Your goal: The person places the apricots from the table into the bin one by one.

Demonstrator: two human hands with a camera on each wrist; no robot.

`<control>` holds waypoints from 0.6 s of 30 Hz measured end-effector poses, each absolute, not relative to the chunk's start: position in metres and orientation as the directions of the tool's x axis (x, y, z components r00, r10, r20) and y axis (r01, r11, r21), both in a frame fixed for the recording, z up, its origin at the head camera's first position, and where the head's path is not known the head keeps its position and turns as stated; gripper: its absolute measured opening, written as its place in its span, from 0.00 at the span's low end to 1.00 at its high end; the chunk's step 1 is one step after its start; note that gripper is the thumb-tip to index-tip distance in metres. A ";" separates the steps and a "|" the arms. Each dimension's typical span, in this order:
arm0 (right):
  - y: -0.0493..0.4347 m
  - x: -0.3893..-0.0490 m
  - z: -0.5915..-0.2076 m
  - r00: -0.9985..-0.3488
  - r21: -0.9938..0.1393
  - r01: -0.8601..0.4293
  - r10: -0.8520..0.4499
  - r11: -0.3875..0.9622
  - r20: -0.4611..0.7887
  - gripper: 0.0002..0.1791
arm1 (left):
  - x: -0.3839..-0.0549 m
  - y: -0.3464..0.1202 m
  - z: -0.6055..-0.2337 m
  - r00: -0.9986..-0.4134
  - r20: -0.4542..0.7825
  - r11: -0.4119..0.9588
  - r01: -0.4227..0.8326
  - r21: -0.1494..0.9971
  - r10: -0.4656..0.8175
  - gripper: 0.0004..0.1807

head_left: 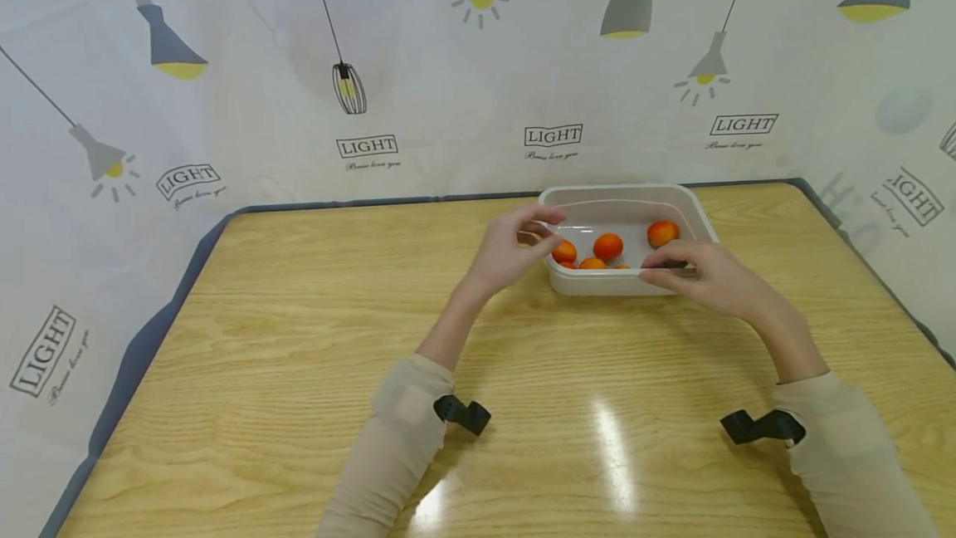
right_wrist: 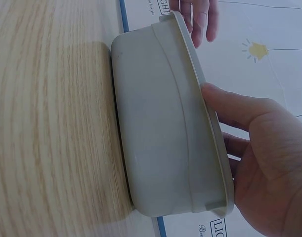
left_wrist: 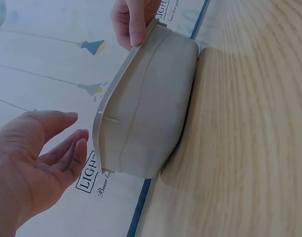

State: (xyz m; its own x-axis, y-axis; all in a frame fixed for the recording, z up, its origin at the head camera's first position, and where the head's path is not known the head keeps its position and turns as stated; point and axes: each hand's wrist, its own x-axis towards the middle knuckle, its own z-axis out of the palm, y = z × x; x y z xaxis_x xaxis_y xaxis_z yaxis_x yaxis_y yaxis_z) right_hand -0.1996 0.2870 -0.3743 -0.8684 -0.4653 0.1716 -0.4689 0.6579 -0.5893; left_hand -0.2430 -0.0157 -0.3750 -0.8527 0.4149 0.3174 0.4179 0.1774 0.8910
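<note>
A light grey plastic tub stands at the far right of the table, with several round orange-red fruits in it. My left hand hovers at the tub's left end. Its fingers and thumb are loosely bent, with nothing between them, and in the left wrist view a gap separates them from the rim. My right hand is at the front rim toward the right. Its thumb lies against the rim's outer side and the fingers reach over the inside, pinching the edge. Part of those fingers is hidden behind the rim.
The wooden table runs back to a pale curtain printed with lamps and the word LIGHT. A dark blue border shows along the table's back and side edges. Black wrist mounts stick out from both sleeves.
</note>
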 end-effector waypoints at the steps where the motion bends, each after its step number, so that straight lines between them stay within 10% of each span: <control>1: 0.287 -0.200 -0.374 -0.868 -0.589 -0.470 -0.466 0.657 0.173 0.07 | -0.243 -0.016 -0.375 -0.852 0.317 0.179 0.419 0.890 0.417 0.16; 18: 0.286 -0.201 -0.371 -0.859 -0.545 -0.504 -0.459 0.670 0.229 0.10 | -0.239 -0.041 -0.365 -0.846 0.347 0.327 0.488 0.809 0.404 0.17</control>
